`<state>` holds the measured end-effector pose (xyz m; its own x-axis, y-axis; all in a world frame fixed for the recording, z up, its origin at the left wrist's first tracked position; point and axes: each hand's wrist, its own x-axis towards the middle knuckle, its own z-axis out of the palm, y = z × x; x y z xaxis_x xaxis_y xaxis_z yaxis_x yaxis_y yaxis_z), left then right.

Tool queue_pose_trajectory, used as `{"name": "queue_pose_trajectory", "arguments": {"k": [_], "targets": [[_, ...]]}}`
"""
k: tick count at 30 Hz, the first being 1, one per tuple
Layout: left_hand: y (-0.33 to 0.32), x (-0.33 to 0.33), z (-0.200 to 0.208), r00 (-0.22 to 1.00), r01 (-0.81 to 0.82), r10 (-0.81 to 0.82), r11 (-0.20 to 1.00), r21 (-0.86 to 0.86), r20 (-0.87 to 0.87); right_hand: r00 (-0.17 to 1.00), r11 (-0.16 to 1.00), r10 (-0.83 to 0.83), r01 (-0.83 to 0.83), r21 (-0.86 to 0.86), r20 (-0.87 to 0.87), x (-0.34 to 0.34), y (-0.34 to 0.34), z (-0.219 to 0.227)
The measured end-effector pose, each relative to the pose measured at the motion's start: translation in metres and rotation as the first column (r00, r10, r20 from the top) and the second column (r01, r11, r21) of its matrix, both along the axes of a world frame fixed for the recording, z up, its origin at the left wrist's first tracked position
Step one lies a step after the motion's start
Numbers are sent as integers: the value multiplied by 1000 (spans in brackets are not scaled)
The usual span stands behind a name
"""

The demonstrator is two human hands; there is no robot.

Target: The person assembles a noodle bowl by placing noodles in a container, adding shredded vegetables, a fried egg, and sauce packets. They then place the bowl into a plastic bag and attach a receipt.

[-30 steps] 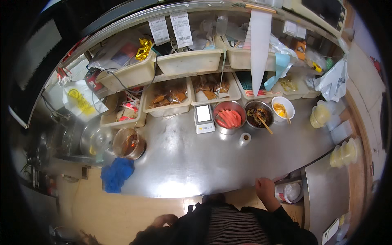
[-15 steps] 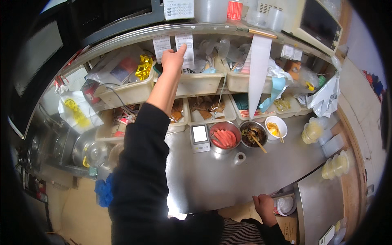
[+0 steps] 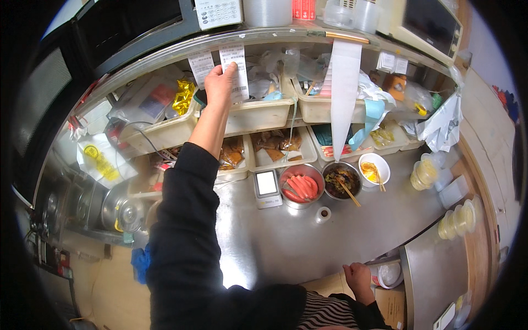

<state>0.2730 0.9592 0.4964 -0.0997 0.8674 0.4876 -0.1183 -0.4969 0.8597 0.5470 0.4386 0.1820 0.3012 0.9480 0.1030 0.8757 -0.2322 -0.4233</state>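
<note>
My left hand (image 3: 219, 85) reaches up to the upper shelf's edge, its fingers closed on the left side of a long printed receipt (image 3: 238, 82). A second receipt (image 3: 200, 65) hangs just left of it, partly behind my fingers. Low at the right, my right hand (image 3: 359, 281) is curled in a loose fist beyond the steel counter's front edge; nothing shows in it. Nearest to that hand is a round white tub (image 3: 389, 274) under the counter.
On the steel counter (image 3: 297, 242) stand a scale (image 3: 267, 190), a bowl of pink sausages (image 3: 289, 199), a dark-food bowl with chopsticks (image 3: 329, 191), a white bowl (image 3: 383, 165) and a small bottle (image 3: 323, 215). Plastic bins (image 3: 253, 121) fill the shelves behind. Stacked lidded cups (image 3: 457, 221) stand right.
My left index finger, stretched out over the receipt before, is now bent, and the fingers have closed at its edge. The view has shifted slightly. My right hand stays low and curled.
</note>
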Motion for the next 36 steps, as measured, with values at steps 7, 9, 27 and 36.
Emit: {"name": "queue_pose_trajectory", "arguments": {"k": [7, 9, 27, 36], "targets": [[-4, -2, 9, 1000, -13, 13, 1000, 5, -22, 995, 983, -104, 103, -151, 2, -4, 13, 3], [-7, -1, 10, 999, -13, 13, 1000, 8, -41, 999, 997, -47, 47, -65, 2, -4, 15, 4], [-15, 1, 4, 999, -11, 11, 1000, 2, -30, 997, 1000, 0, 0, 2, -71, -2, 14, -1], [-17, 4, 17, 1000, -28, 28, 1000, 11, -1, 997, 1000, -19, 18, -9, -80, -7, 16, 6]]}}
